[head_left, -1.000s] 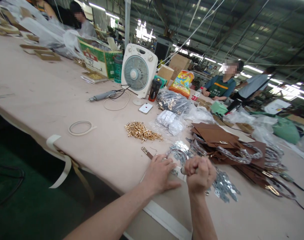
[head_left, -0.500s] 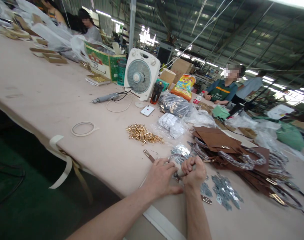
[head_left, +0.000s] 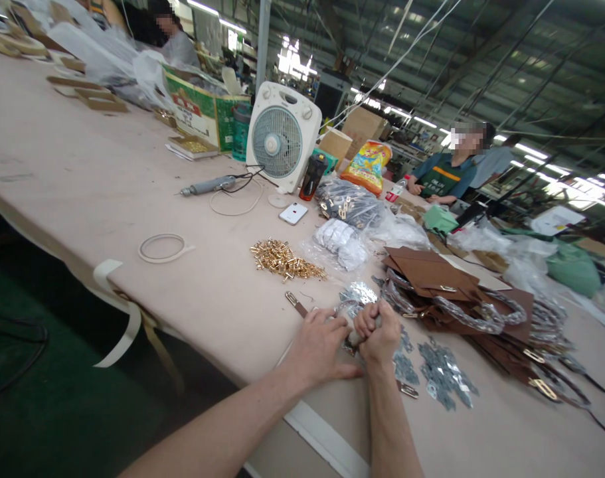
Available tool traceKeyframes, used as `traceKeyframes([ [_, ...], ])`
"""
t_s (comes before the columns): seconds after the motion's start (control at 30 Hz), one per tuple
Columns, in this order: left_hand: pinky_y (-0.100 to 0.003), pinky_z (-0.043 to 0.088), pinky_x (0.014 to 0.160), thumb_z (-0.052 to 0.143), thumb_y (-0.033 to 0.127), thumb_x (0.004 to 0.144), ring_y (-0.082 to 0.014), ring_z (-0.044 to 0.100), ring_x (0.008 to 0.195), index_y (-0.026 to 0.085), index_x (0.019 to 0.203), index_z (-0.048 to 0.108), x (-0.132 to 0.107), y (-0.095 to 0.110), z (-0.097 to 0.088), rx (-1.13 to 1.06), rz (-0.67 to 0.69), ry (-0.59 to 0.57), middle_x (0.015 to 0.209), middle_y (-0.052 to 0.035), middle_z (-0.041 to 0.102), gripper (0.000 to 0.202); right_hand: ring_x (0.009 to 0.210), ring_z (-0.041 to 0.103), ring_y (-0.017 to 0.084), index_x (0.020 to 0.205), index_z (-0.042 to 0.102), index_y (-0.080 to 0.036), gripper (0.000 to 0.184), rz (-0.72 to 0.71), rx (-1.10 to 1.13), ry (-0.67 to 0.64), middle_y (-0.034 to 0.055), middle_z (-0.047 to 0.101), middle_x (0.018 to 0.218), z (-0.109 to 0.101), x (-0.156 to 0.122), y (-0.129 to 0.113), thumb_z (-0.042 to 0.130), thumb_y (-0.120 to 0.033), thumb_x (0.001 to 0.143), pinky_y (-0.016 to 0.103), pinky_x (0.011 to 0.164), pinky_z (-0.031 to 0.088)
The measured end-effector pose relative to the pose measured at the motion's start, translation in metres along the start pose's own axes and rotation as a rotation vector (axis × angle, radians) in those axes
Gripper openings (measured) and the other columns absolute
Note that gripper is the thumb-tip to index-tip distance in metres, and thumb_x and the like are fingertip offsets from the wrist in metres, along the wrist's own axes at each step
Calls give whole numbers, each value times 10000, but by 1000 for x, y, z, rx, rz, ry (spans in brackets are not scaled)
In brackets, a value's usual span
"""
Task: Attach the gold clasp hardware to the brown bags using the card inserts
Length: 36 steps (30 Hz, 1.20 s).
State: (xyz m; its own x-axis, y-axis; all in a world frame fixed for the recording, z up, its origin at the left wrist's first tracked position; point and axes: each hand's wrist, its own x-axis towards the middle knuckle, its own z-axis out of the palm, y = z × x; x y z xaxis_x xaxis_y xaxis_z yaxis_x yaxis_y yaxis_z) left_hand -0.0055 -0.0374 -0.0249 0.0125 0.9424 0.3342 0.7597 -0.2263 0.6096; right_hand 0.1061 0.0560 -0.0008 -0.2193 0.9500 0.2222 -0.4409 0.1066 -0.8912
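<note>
My right hand is wrapped in a fist around a thick, light grey tool handle. Its working end is hidden between my hands. Beside it my left hand rests palm down, with its fingers reaching toward the tool and its thumb spread on the table; whatever lies under the fingers is mostly covered. A brown leather strap with a gold metal clasp sticks out past my left fingers. Another clasped strap end shows by my right wrist. Grey metal plates lie in heaps to the right.
A pile of small gold metal parts lies ahead, near a phone. Brown leather bag pieces are stacked at the right. Farther back stand a fan and an electric screwdriver. A tape roll sits near the left edge.
My right fist has shifted slightly left and up in view, still around the handle. My left hand stays in about the same place. The camera view has moved a little.
</note>
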Motion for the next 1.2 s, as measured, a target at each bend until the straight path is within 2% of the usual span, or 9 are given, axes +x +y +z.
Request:
traceKeyframes([
  [0.1,-476,320,1152,820,673,729,-320,515,1325,306,1163,704,0,0,0,-17,-7,2,1214,-7,728,580,364,279,73,707,482,-217,351,-27,-25,-60,-96,369,504,1,-5,1,574,-397,995,181,350,241],
  [0.23,-481,322,1148,815,596,747,-320,514,1318,307,1142,693,-1,-1,-1,-38,-9,-2,1236,-1,723,505,389,328,91,675,476,-220,392,-87,-190,-139,-74,403,520,3,-19,7,557,-380,1022,223,377,248],
  [0.4,-482,330,1148,788,534,772,-320,523,1306,297,1202,660,-1,-2,-1,-37,3,-15,1251,-11,722,508,472,401,118,610,470,-217,444,-287,-398,-182,-43,435,532,2,-35,14,571,-380,1010,270,483,340],
  [0.47,-482,330,1148,794,553,770,-316,525,1311,303,1177,674,-2,-3,-1,-19,5,-15,1249,-2,722,492,454,385,117,632,478,-219,411,-277,-319,-136,-54,412,526,-1,-36,11,558,-373,1005,261,462,328],
  [0.57,-474,334,1147,797,664,744,-313,520,1329,302,1152,695,-3,-3,-1,4,9,-8,1223,3,725,555,396,302,101,679,479,-222,351,-240,-74,-35,-80,354,509,-9,-34,1,506,-349,1006,229,409,279],
  [0.7,-473,327,1153,782,743,725,-312,517,1341,312,1230,686,-4,-4,0,10,10,4,1261,3,714,671,385,257,92,687,492,-220,331,-315,38,30,-82,333,512,-16,-35,-10,510,-349,990,214,399,269],
  [0.97,-477,360,1111,833,566,722,-316,546,1285,321,1193,683,-4,0,-3,-16,9,12,1188,2,729,551,432,371,122,701,565,-210,301,-391,-98,-130,-50,398,535,1,-56,-3,531,-284,991,259,447,336],
  [1.1,-475,356,1120,807,558,740,-318,534,1291,318,1152,684,-3,0,-6,-1,19,-3,1179,1,726,493,475,430,146,693,569,-217,326,-425,-288,-185,-38,420,557,-5,-62,4,514,-286,1007,298,499,364],
  [1.2,-469,353,1123,756,499,795,-311,535,1288,297,1069,689,-3,1,-6,14,25,-21,1159,-3,733,347,501,470,162,658,562,-221,345,-469,-478,-254,-18,470,571,-11,-65,9,534,-314,989,325,529,387],
])
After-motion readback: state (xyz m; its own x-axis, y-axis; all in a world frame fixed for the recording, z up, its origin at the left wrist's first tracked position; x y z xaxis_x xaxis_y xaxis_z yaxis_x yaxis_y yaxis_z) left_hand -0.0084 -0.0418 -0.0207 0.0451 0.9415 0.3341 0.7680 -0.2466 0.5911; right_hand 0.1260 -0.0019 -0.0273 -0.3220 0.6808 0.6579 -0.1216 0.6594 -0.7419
